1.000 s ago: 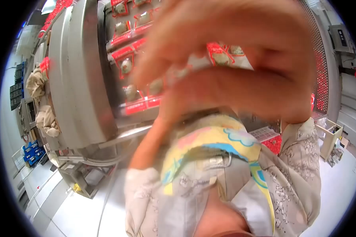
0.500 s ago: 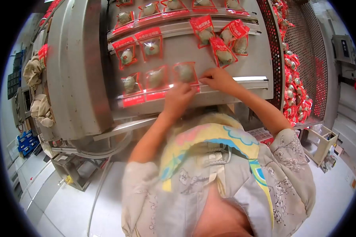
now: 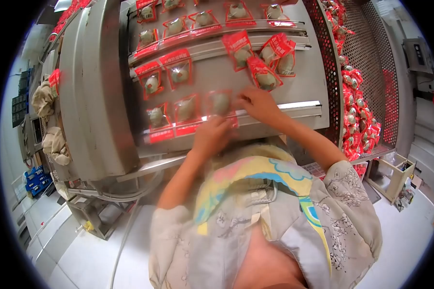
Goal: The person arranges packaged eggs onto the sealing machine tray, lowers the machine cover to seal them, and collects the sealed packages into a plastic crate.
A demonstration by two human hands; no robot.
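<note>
Pouch (image 3: 221,101) lying on plate (image 3: 210,70), ending front row (image 3: 185,109) at right; left hand (image 3: 212,137) overlapping its red lower edge, blur hiding grip; right hand (image 3: 256,103) showing curled fingers beside it, pinch undeterminable; loose pouches (image 3: 267,52) lying beyond right hand

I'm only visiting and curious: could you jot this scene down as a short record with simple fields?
Surface: bare metal bed with pale rails
Front row: three red-edged packets, each with a round, pale item inside
Left hand: blurred, at the red strip of the row's rightmost packet; grip unclear
Right hand: fingers curled, beside that same packet; grip unclear
Beyond right hand: loose cluster of overlapping packets
Far right: perforated metal bin with more packets heaped inside
</note>
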